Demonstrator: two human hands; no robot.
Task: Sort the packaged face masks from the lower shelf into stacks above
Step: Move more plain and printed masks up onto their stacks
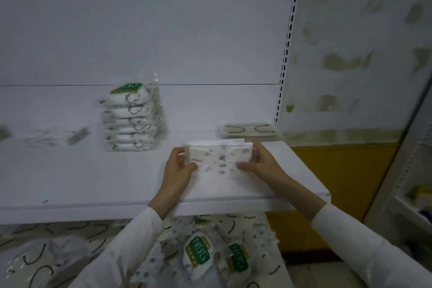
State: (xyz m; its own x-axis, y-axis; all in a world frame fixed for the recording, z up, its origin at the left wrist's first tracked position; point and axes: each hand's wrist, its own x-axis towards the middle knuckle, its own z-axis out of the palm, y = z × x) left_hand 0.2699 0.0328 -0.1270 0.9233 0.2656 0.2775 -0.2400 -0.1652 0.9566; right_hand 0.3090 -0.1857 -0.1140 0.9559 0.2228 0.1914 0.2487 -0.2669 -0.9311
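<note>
While it is low over the upper shelf (93,182), a patterned mask pack (219,159) is held at both ends.
The pack is pinched by the left hand (177,168) and the right hand (259,163), with curled fingers (256,149) at its short edges. Grey blotches are seen on its white wrap, and any lettering is blurred. "N95" is read in green on loose packs (201,252) on the lower shelf. A tall stack (131,119) is set to the left.
</note>
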